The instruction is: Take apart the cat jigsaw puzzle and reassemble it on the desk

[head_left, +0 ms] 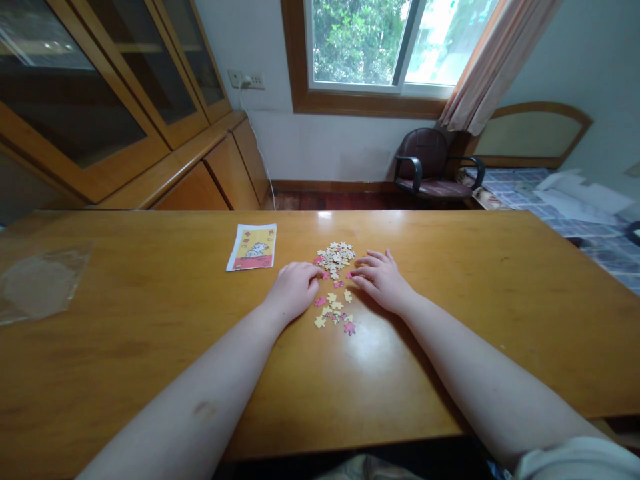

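Observation:
A small heap of jigsaw puzzle pieces [336, 257] lies in the middle of the table, mostly pale backs up. My left hand [296, 288] rests at its left edge, fingers bent and close together, the fingertips by a pink puzzle piece [325, 275]. Whether anything is between those fingers is hidden. On the other side my right hand [383, 280] has its fingers spread, with the fingertips touching or very near another pink piece [349, 274]. Closer to me lie several loose yellow and pink pieces [337, 306], among them a pink one [349, 329].
A picture card [254, 247] with a white animal on yellow and pink lies left of the heap. A clear plastic bag [43, 283] is at the table's far left. Beyond the wooden table [450, 253] stand a glass-door cabinet [165, 133] and an armchair [433, 163].

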Motion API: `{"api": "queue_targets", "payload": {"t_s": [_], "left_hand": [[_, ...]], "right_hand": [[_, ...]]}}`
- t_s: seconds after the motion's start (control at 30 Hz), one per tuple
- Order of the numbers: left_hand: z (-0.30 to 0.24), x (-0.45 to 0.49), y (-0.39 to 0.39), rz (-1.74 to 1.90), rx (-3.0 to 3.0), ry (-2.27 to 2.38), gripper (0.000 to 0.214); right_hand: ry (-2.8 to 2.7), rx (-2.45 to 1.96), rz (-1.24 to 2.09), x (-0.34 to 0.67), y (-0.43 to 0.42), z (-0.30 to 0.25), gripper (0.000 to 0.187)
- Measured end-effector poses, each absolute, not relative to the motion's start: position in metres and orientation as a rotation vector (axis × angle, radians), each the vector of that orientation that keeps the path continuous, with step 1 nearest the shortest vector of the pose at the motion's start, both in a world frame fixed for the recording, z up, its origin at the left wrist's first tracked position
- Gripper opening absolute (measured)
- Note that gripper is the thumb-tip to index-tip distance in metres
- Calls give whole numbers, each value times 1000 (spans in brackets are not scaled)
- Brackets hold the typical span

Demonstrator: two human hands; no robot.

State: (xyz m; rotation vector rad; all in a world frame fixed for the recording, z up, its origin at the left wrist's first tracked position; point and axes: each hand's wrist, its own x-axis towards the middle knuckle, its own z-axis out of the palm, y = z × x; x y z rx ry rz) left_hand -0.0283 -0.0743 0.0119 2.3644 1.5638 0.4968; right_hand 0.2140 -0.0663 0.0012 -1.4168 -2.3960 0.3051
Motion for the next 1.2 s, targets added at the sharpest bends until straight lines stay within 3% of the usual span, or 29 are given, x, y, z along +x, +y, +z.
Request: {"api": "queue_targets", "payload": {"t_s": [0.3, 0.47, 0.7, 0.97, 1.2], "left_hand": [[15, -27, -76, 426, 2424, 1560, 36], [13, -28, -76, 394, 2439, 1588, 39], [13, -28, -77, 428, 2405, 1614, 41], [17, -26, -78, 380, 2453, 1485, 27], [11, -25, -81, 437, 2491, 1442, 40]], "right_hand": [[-2580, -1064, 513, 212, -71, 9, 27], [-2599, -1182, 425, 210, -73, 9, 42], [-2714, -1104, 493, 208, -76, 11, 48], [-2636, -1355, 354, 207, -74, 6, 66], [-2670, -1343, 359, 205, -75, 8, 61]]}}
